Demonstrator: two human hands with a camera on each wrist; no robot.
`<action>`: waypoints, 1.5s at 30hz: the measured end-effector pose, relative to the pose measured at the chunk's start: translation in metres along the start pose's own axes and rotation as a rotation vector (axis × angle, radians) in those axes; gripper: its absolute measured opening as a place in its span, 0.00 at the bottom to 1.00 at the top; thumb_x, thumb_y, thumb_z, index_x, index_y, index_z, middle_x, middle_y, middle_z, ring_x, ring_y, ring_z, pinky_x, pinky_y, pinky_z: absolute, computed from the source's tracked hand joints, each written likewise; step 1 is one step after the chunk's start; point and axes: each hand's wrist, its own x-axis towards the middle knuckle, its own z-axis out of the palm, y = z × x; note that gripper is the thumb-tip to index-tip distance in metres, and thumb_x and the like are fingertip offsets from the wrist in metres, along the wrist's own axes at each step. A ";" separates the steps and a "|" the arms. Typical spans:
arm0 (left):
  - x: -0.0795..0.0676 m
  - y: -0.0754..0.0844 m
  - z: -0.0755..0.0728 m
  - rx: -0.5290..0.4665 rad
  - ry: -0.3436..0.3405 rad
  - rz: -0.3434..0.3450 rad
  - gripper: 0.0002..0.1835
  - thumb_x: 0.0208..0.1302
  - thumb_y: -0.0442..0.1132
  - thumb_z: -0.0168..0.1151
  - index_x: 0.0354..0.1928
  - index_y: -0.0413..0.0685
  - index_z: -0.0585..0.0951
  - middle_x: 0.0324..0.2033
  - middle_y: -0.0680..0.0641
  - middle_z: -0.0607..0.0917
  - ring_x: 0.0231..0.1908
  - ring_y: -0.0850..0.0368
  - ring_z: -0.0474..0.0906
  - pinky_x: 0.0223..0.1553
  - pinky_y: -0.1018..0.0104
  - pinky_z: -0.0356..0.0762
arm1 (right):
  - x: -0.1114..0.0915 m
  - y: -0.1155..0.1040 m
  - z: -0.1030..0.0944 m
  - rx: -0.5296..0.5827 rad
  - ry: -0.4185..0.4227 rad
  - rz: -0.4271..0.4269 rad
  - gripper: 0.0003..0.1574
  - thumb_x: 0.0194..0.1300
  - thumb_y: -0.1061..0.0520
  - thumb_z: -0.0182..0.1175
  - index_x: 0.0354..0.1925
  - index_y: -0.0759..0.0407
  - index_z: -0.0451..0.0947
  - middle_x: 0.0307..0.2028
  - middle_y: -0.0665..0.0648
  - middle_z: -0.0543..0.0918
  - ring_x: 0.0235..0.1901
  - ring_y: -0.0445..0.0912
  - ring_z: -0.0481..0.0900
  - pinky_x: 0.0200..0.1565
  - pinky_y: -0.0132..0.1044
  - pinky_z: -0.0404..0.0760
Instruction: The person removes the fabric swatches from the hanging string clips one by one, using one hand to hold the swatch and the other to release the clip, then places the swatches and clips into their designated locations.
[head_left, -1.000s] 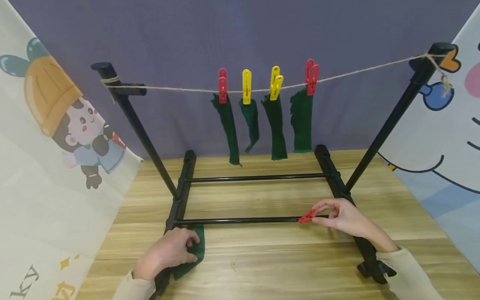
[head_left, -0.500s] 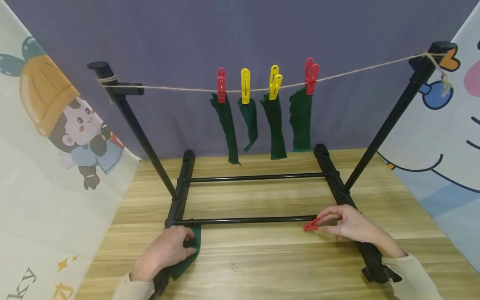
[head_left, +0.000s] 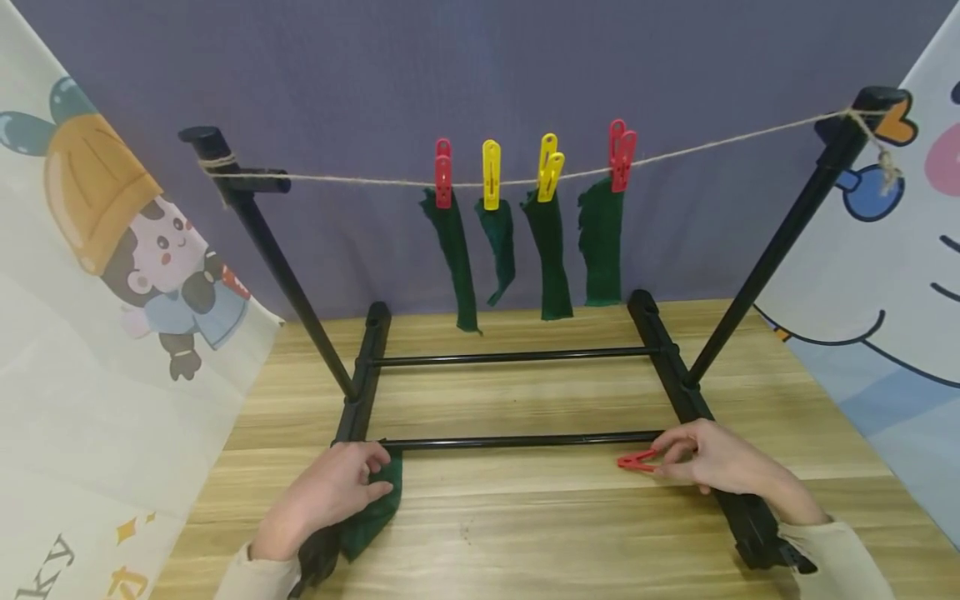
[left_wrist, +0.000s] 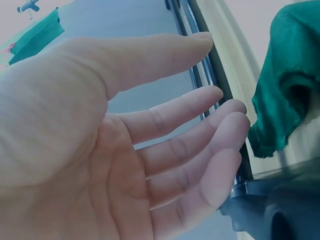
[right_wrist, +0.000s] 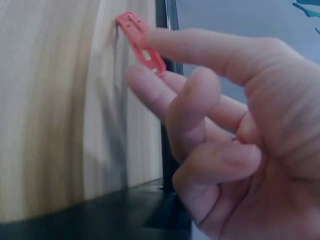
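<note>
In the head view my right hand (head_left: 716,460) pinches a red clothespin (head_left: 636,461) by one end, low over the table beside the rack's front bar. The right wrist view shows the same clothespin (right_wrist: 140,42) between thumb and fingertips. Over a dark green cloth (head_left: 372,517) at the rack's left foot hovers my left hand (head_left: 326,493). Its fingers (left_wrist: 175,145) are loosely bent with nothing in them, apart from the green cloth (left_wrist: 287,75) in the left wrist view. Part of that cloth is hidden under the hand in the head view.
A black rack's left post (head_left: 281,267) and right post (head_left: 772,242) carry a twine line (head_left: 360,179). Several green cloth strips, such as the rightmost strip (head_left: 602,246), hang there from red and yellow clothespins. The front bar (head_left: 517,442) crosses between both hands.
My right hand has moved right and a little nearer with the red clothespin, which now points left and lies turned. The left hand has shifted slightly over the green cloth.
</note>
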 end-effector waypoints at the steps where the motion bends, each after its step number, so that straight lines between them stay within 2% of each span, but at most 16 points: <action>1: 0.000 0.000 -0.001 0.001 0.003 0.004 0.15 0.59 0.41 0.75 0.48 0.46 0.85 0.38 0.49 0.87 0.34 0.63 0.80 0.38 0.61 0.81 | -0.001 0.000 -0.001 -0.010 -0.004 0.009 0.29 0.62 0.48 0.73 0.54 0.66 0.81 0.33 0.53 0.89 0.13 0.40 0.73 0.18 0.38 0.78; 8: 0.000 0.000 -0.009 -0.033 -0.009 0.016 0.19 0.62 0.42 0.73 0.53 0.43 0.84 0.38 0.51 0.87 0.34 0.63 0.79 0.34 0.68 0.78 | -0.006 -0.001 -0.006 -0.059 -0.016 0.046 0.31 0.62 0.48 0.72 0.56 0.68 0.81 0.28 0.54 0.87 0.11 0.38 0.71 0.16 0.35 0.75; 14: 0.002 0.000 -0.012 -0.063 -0.007 -0.004 0.19 0.65 0.43 0.71 0.55 0.44 0.83 0.38 0.54 0.86 0.34 0.65 0.79 0.32 0.71 0.77 | -0.005 0.000 -0.005 -0.048 -0.024 0.082 0.32 0.61 0.48 0.73 0.57 0.64 0.82 0.23 0.55 0.83 0.11 0.39 0.70 0.15 0.33 0.72; 20: 0.005 0.000 -0.013 -0.087 -0.004 0.002 0.18 0.68 0.44 0.68 0.56 0.46 0.82 0.38 0.56 0.85 0.33 0.66 0.80 0.33 0.71 0.78 | -0.003 0.000 -0.002 -0.047 -0.044 0.073 0.30 0.62 0.48 0.73 0.57 0.63 0.82 0.19 0.55 0.80 0.12 0.41 0.72 0.16 0.34 0.73; 28: 0.005 0.000 -0.014 -0.097 0.004 0.001 0.17 0.69 0.45 0.67 0.56 0.48 0.83 0.39 0.57 0.86 0.36 0.64 0.80 0.35 0.70 0.78 | -0.004 -0.001 -0.001 -0.045 -0.038 0.080 0.29 0.61 0.49 0.73 0.56 0.63 0.82 0.23 0.55 0.84 0.13 0.41 0.73 0.17 0.34 0.75; 37: 0.005 -0.002 -0.015 -0.097 0.021 0.018 0.19 0.70 0.51 0.65 0.56 0.50 0.83 0.36 0.58 0.86 0.36 0.65 0.80 0.36 0.69 0.78 | -0.005 -0.006 -0.005 0.003 -0.040 0.031 0.28 0.63 0.52 0.72 0.55 0.67 0.81 0.29 0.57 0.85 0.16 0.42 0.76 0.20 0.37 0.78; 45: 0.009 0.001 -0.015 -0.095 0.111 0.034 0.17 0.70 0.49 0.65 0.57 0.52 0.83 0.47 0.52 0.88 0.37 0.67 0.81 0.39 0.68 0.79 | -0.004 -0.022 -0.015 -0.001 0.017 -0.047 0.30 0.66 0.51 0.69 0.57 0.72 0.78 0.36 0.58 0.86 0.19 0.48 0.80 0.24 0.41 0.81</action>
